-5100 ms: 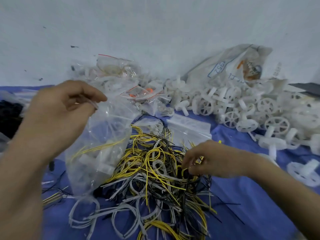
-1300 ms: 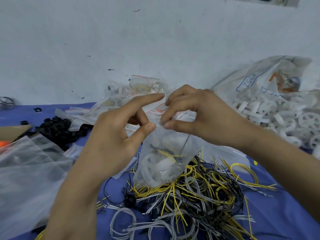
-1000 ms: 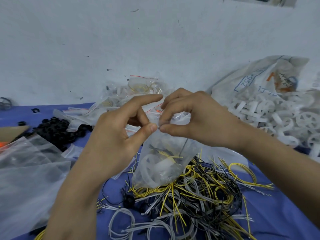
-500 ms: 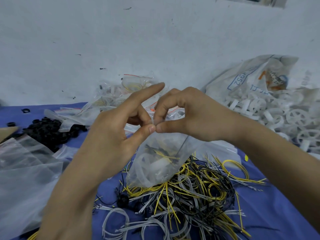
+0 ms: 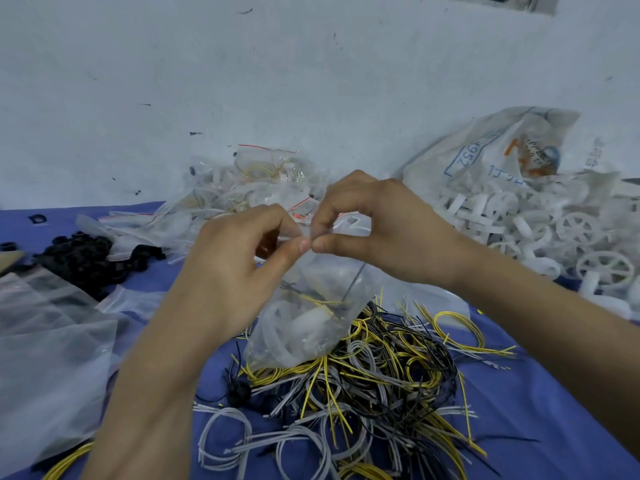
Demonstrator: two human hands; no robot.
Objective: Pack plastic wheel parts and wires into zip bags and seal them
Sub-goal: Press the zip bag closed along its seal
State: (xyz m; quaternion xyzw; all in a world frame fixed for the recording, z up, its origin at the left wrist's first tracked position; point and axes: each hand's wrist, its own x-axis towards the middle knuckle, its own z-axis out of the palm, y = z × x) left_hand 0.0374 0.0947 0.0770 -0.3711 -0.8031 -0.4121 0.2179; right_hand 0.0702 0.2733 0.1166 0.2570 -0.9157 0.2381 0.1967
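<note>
- Left hand and right hand both pinch the zip bag top, thumbs touching.
- Wire pile at six o'clock under it.

Two bare forearms come in from the lower edge of the view, one from the lower left, one from the lower right. No sleeve, cuff or glove covers either as far as the picture shows them. The left hand and the right hand are bare as well. No ring, watch or band shows on the fingers or wrists in view. The fingernails that can be seen are short and plain. The left thumbnail shows unpainted.
</note>
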